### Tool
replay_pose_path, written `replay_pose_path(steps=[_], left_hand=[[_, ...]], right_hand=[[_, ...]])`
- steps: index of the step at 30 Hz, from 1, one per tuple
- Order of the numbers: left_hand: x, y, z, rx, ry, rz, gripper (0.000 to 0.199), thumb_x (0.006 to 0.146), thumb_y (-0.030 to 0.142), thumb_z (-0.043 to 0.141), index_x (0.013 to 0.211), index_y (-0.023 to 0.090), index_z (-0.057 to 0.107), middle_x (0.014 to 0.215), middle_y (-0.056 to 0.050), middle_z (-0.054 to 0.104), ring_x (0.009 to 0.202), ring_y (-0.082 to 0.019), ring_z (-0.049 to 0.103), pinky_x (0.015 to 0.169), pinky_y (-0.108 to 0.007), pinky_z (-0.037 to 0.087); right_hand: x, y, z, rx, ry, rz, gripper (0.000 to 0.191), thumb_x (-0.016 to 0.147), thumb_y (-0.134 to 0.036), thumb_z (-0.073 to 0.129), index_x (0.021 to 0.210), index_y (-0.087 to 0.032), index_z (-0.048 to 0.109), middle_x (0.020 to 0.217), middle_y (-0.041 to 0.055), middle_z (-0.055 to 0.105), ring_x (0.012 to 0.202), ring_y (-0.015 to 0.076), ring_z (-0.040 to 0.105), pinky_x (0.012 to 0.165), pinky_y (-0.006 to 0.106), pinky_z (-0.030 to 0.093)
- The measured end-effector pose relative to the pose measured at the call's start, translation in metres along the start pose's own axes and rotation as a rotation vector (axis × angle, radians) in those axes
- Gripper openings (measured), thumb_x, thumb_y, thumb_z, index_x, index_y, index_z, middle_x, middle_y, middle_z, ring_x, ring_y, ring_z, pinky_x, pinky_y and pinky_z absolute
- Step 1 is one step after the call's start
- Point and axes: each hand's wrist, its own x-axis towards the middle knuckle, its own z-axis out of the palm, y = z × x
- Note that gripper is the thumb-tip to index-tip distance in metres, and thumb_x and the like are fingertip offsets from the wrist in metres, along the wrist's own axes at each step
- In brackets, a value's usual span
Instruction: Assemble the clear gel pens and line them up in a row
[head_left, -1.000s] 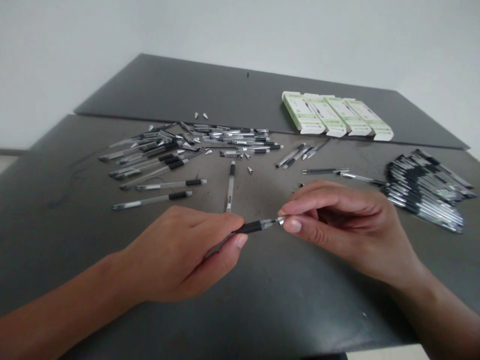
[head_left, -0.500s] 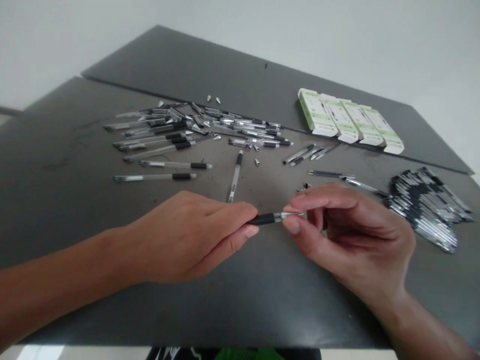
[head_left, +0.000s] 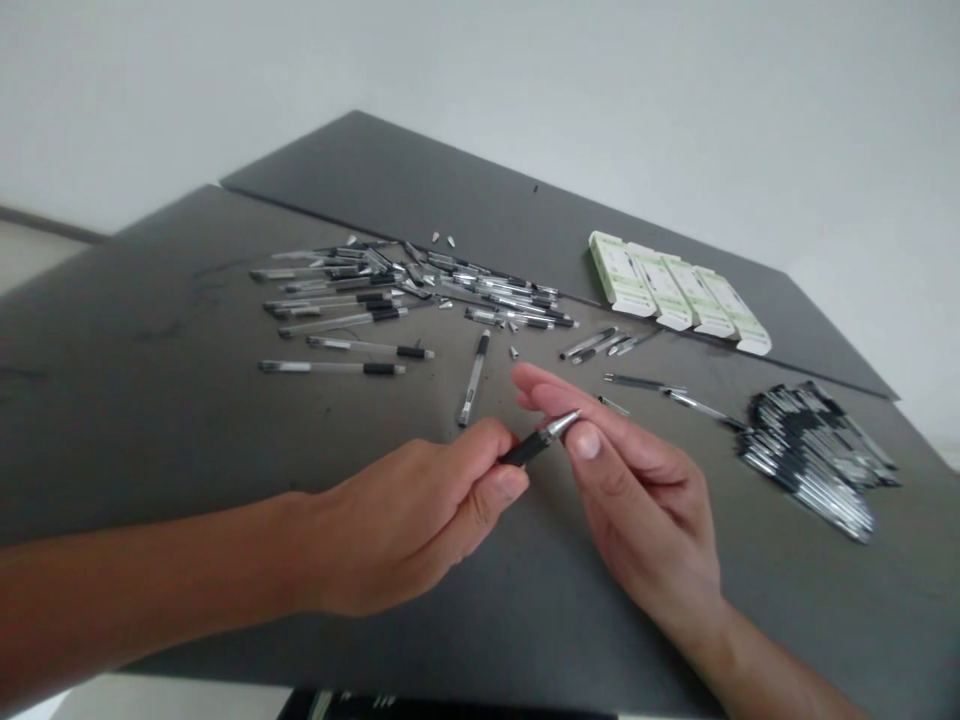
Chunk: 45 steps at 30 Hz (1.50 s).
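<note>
My left hand (head_left: pixel 405 525) grips a black-gripped pen (head_left: pixel 529 447), and its barrel disappears inside my fingers. The pen's silver metal tip (head_left: pixel 564 424) points up and to the right. My right hand (head_left: pixel 637 480) sits just beyond it, with the thumb and forefinger pinching at or beside that tip. I cannot tell whether they hold it firmly. A single clear pen with a black grip (head_left: pixel 473 378) lies on the dark tabletop (head_left: pixel 187 420) just past my left fingers.
A loose heap of pens and small silver tips (head_left: pixel 412 295) lies at the far left. A stack of black-gripped pens (head_left: pixel 810 460) lies to the right. Several white-green boxes (head_left: pixel 671 295) stand in a row on the far dark panel (head_left: pixel 420 200).
The pen has tilted from nearly level to pointing up and right. My right hand has turned more upright, and the whole view has rotated and shifted.
</note>
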Motion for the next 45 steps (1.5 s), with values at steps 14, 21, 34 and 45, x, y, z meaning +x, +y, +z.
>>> replay_pose_path(steps=[14,21,34,45], left_hand=[[-0.001,-0.009,0.021,-0.378,0.188,0.095,0.036,0.118,0.054,0.032,0.105,0.024,0.045,0.063,0.006,0.059,0.052,-0.014,0.061,0.055,-0.028,0.047],[0.0,-0.008,0.02,-0.398,0.195,0.076,0.039,0.118,0.056,0.03,0.111,0.023,0.048,0.06,0.008,0.056,0.047,-0.013,0.056,0.052,-0.027,0.045],[-0.001,-0.012,0.019,-0.372,0.159,0.117,0.034,0.119,0.052,0.03,0.118,0.023,0.048,0.057,0.009,0.055,0.046,-0.012,0.055,0.053,-0.024,0.045],[-0.001,-0.009,0.015,-0.355,0.17,0.073,0.036,0.118,0.056,0.032,0.105,0.024,0.044,0.057,0.008,0.055,0.047,-0.012,0.054,0.053,-0.025,0.045]], right_hand=[[0.018,-0.002,0.016,0.229,-0.197,0.166,0.026,0.106,-0.042,0.066,0.124,-0.033,0.083,0.135,0.0029,0.08,0.109,0.0241,0.08,0.096,0.043,0.067],[0.023,0.0,0.026,0.226,-0.122,0.092,0.029,0.091,-0.045,0.086,0.118,-0.035,0.083,0.123,0.0003,0.084,0.123,0.0241,0.076,0.108,0.04,0.063],[0.023,0.002,0.02,0.204,-0.093,0.067,0.015,0.093,-0.04,0.085,0.108,-0.039,0.086,0.119,-0.0023,0.085,0.124,0.0235,0.076,0.113,0.044,0.06],[0.024,0.001,0.014,0.155,-0.106,0.09,0.017,0.1,-0.034,0.078,0.114,-0.04,0.086,0.125,-0.0047,0.084,0.143,0.022,0.065,0.128,0.048,0.047]])
